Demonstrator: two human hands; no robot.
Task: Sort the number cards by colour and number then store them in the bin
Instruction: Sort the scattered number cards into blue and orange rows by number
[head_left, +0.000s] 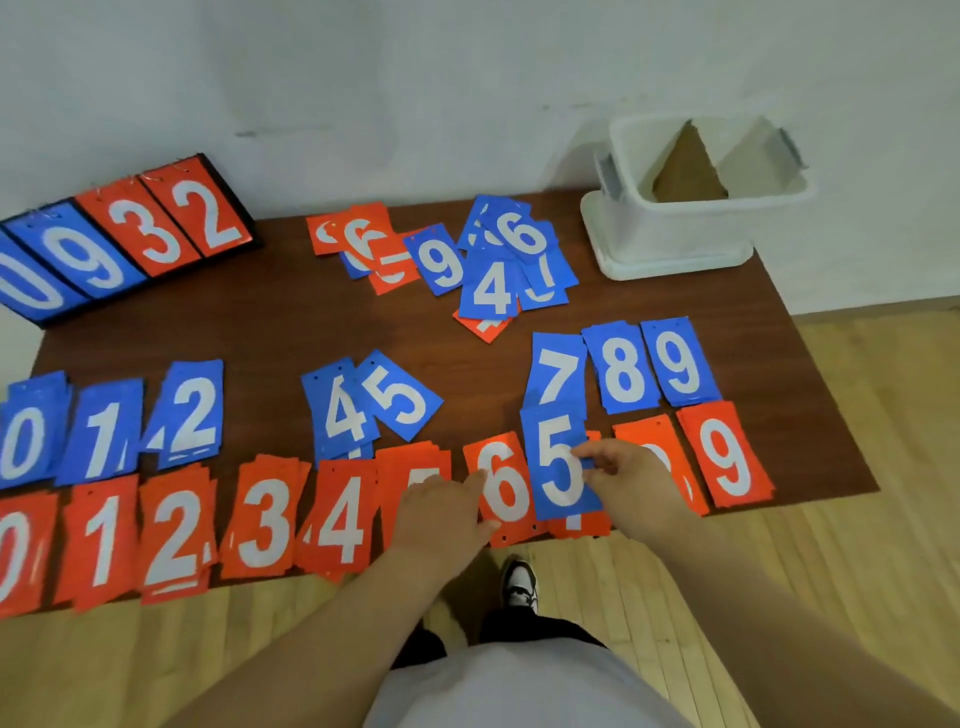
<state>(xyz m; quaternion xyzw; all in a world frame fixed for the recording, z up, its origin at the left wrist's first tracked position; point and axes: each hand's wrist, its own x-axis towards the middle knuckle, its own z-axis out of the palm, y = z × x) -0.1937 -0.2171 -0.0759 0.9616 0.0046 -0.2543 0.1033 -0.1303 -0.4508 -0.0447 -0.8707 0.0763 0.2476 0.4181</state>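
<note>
White shirt in foreground; right hand pinching blue "5" card between thumb and fingers; left hand on red "5" pile, fingertips touching red "6" card, grip indeterminable.

A near row of red card piles is laid from 0 at the left to 9 at the right, with blue card piles ranged just behind. A blue 5 card is pinched by the right hand over the red row. Mixed unsorted cards are heaped farther back. The white bin is stood at the far right.
</note>
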